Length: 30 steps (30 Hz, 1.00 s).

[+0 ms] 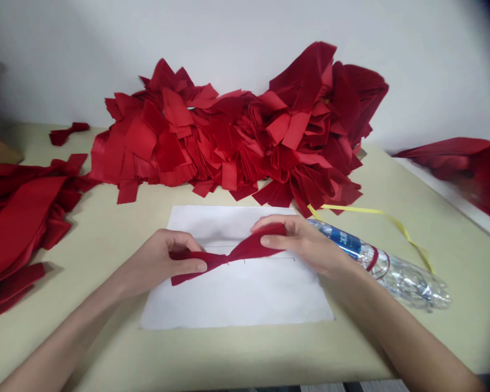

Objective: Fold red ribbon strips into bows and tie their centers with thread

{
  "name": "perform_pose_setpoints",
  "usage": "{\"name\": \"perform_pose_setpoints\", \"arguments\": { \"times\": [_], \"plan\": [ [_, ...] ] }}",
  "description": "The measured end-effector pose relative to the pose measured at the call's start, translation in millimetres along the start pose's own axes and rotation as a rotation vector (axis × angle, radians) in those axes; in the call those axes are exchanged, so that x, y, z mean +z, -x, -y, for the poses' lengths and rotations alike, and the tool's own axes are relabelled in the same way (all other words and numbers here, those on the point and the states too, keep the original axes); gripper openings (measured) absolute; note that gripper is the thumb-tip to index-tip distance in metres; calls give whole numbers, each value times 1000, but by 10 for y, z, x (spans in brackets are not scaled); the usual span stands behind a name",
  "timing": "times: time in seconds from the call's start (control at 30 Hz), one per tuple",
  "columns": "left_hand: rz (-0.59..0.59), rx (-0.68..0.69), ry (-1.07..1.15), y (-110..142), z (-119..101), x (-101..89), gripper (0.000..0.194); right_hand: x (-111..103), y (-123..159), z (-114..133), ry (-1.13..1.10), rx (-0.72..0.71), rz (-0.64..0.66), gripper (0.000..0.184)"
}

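Observation:
A red fabric bow [249, 246], pinched narrow at its middle, is stretched between my two hands above a white sheet of paper [237, 305]. My left hand [163, 258] grips its left end, thumb on top and fingers behind. At the other end, my right hand [296, 239] holds the fabric between thumb and fingers. Thin dark lines are drawn on the paper just behind and below the bow. Close to my right wrist lies a clear plastic bottle [408, 277] with a blue label and red cord wound round it.
Along the wall spreads a large heap of red fabric pieces [228, 136]. More red strips [20, 218] lie at the left, and a small red bow [67, 133] sits behind them. A yellow ribbon [404, 228] curves beside the bottle. Red fabric [461, 155] rests at the far right.

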<state>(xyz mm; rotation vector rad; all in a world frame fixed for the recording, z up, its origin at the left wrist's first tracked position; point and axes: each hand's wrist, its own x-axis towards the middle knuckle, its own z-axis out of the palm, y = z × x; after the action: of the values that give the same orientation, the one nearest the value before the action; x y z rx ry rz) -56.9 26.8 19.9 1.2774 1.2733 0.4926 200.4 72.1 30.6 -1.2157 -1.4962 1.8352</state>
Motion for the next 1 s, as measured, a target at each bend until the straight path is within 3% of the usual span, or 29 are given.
{"name": "perform_pose_setpoints", "arguments": {
  "times": [0.17,0.4,0.53,0.83,1.0],
  "plan": [
    [65,-55,59,17,-53,25,16,7,8,22,237,60,127,26],
    [19,-115,132,4,-22,44,20,58,-18,-24,178,91,-22,24],
    [14,-147,128,-12,-12,28,20,31,-28,-14,197,52,-39,21],
    [182,-78,66,5,-37,-19,24,15,-41,-43,233,73,110,19],
    [68,42,-96,14,-23,48,30,86,-40,-63,119,174,120,20]
  ]
}}
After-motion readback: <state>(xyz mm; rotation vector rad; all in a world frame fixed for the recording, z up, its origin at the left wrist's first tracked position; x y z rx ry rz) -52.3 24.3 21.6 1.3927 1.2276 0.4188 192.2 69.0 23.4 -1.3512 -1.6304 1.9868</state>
